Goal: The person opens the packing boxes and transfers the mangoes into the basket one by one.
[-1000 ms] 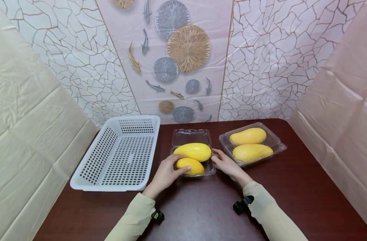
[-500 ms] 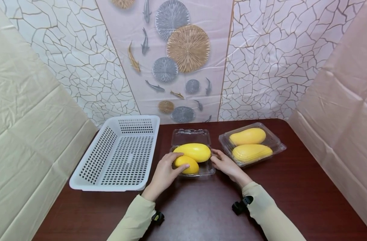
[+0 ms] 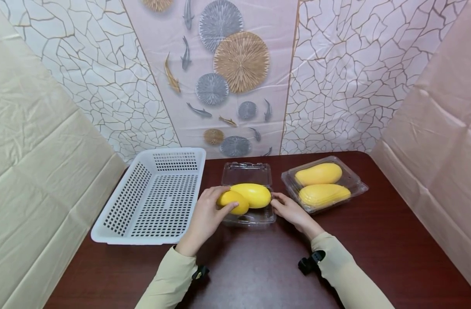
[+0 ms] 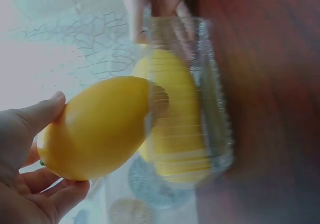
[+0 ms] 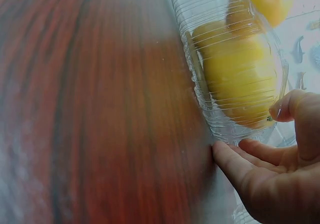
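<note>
Over our dark red wooden table (image 3: 250,264), our left hand (image 3: 206,209) holds 1 yellow oval fruit (image 3: 235,203) in half-spread fingers (image 4: 69,196), at the left of an open clear plastic box (image 3: 254,219); our right hand (image 3: 291,211) pinches its right edge.

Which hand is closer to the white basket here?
Left. The left hand grips a yellow fruit just right of the white basket; the right hand is farther off, at the right side of the open clear container.
</note>
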